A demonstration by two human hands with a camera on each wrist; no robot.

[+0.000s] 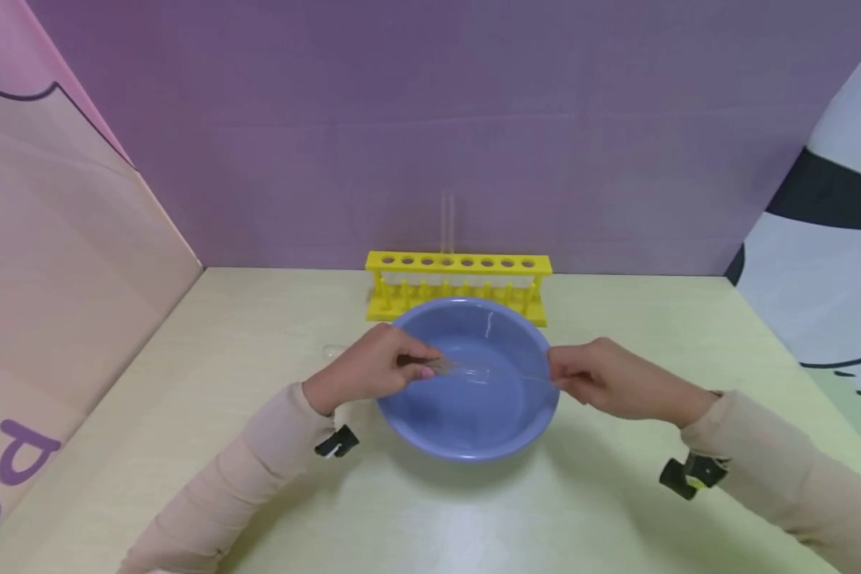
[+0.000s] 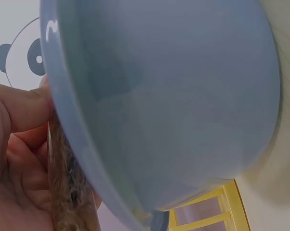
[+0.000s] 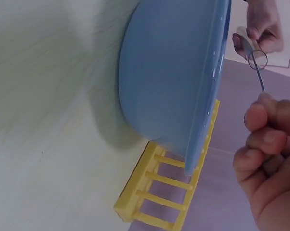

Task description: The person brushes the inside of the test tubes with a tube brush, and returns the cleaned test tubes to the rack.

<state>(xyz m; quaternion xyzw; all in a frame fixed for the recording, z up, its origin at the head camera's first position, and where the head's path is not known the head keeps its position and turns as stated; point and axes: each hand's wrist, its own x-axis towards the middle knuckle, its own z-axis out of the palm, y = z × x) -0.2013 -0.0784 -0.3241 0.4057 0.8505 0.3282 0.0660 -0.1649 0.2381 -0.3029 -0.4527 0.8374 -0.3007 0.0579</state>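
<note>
Above a blue basin (image 1: pixel 466 434), my left hand (image 1: pixel 373 365) grips a clear test tube (image 1: pixel 477 373) lying nearly level, its mouth towards the right. Brown bristles (image 2: pixel 70 187) of a test tube brush show inside the glass in the left wrist view. My right hand (image 1: pixel 603 379) pinches the end of the brush's thin wire handle (image 3: pixel 260 79) beside the basin's right rim. In the right wrist view the wire runs from these fingertips into the tube's round mouth (image 3: pixel 257 58). A clear rounded glass end (image 1: pixel 332 351) pokes out left of the left hand, in line with the tube.
Just behind the basin stands a yellow test tube rack (image 1: pixel 459 263), partly hidden by it. One clear tube (image 1: pixel 448 223) rises upright from the rack. A purple backdrop (image 1: pixel 459 119) closes off the pale table (image 1: pixel 459 518) at the back, with printed panels at both sides.
</note>
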